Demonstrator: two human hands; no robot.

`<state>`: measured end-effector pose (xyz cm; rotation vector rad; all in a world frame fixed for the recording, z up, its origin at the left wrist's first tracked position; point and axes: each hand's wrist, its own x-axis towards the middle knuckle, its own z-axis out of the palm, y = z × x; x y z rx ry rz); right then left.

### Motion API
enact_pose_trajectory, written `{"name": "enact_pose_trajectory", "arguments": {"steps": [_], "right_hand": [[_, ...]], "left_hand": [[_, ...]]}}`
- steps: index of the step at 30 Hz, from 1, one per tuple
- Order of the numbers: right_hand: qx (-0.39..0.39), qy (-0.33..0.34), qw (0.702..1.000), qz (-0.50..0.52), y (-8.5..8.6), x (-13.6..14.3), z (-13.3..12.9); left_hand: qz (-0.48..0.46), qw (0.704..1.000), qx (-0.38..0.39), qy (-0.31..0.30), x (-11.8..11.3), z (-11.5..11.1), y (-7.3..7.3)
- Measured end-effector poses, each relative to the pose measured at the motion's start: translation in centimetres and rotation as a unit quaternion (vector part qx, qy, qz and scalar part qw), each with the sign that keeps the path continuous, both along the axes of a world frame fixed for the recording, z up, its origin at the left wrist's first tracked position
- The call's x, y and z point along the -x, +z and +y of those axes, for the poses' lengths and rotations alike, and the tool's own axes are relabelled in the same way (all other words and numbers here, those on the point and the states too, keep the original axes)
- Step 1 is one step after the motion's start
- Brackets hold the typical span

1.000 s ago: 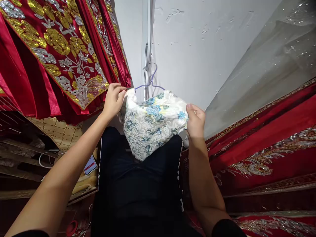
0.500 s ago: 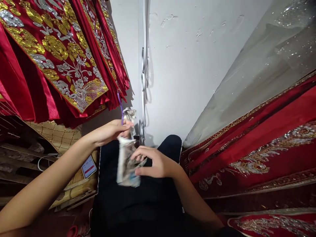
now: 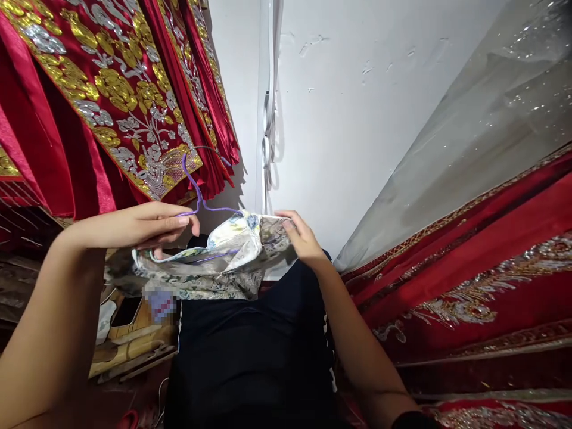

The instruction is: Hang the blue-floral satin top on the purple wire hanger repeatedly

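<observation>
A purple wire hanger (image 3: 195,185) runs from its hook down into the neck of a floral garment (image 3: 227,283), which spreads sideways above my lap. My left hand (image 3: 156,225) pinches the hanger's left arm, some fingers reaching down to the garment's edge. At the right end of the cloth, my right hand (image 3: 304,238) holds the garment between thumb and fingers. The hook stands free in front of a red embroidered garment (image 3: 116,89). The lower part of the floral cloth is bunched, and its left end is in shadow.
Red beaded garments (image 3: 491,268) and a sheer glittery fabric (image 3: 451,143) hang at the right. A white wall (image 3: 339,131) with a cable runs up the middle. At the lower left, a dark phone (image 3: 126,311) lies on a bamboo surface (image 3: 134,351).
The floral garment has opened out from a narrow folded strip into a wide span. My left hand has moved left with the hanger, and my right hand has moved up and right, now gripping cloth.
</observation>
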<state>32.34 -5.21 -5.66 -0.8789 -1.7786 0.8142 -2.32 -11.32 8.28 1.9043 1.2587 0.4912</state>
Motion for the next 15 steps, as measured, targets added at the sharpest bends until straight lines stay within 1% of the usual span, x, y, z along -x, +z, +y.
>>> {"name": "enact_pose_trajectory", "arguments": {"steps": [2, 3, 4, 5, 7, 8, 9, 10, 11, 12, 15], "right_hand": [[0.052, 0.005, 0.996, 0.072, 0.1, -0.7, -0.6], [0.072, -0.007, 0.99, 0.12, 0.2, -1.1, -0.6], [0.079, -0.029, 0.981, 0.172, 0.5, -1.6, -0.4], [0.075, -0.057, 0.971, 0.22, 0.9, -2.1, 0.0], [0.043, -0.105, 0.953, 0.28, 2.4, -3.0, 1.3], [0.025, -0.118, 0.949, 0.291, 3.3, -3.4, 2.1], [0.01, -0.124, 0.948, 0.294, 4.3, -3.8, 2.9], [-0.002, -0.128, 0.948, 0.292, 5.2, -4.1, 3.7], [-0.016, -0.133, 0.948, 0.289, 6.0, -4.2, 4.3], [-0.03, -0.14, 0.948, 0.286, 6.6, -4.3, 4.9], [-0.078, -0.171, 0.944, 0.272, 7.4, -3.9, 6.2]], "left_hand": [[0.025, 0.994, -0.108, 0.012, 0.1, 1.1, -0.7], [0.043, 0.982, -0.184, 0.027, -0.2, 1.7, -1.2], [0.057, 0.961, -0.267, 0.048, -0.6, 2.2, -1.6], [0.062, 0.931, -0.352, 0.072, -1.1, 2.7, -2.0], [0.042, 0.861, -0.493, 0.119, -2.7, 3.2, -3.0], [0.024, 0.829, -0.542, 0.139, -3.7, 3.2, -3.6], [0.006, 0.804, -0.574, 0.153, -4.7, 3.1, -4.3], [-0.007, 0.793, -0.588, 0.156, -5.6, 3.0, -5.2], [-0.015, 0.794, -0.589, 0.151, -6.6, 2.8, -6.2], [-0.017, 0.806, -0.577, 0.133, -7.4, 2.7, -7.2], [-0.022, 0.861, -0.503, 0.07, -9.3, 2.9, -10.5]]}}
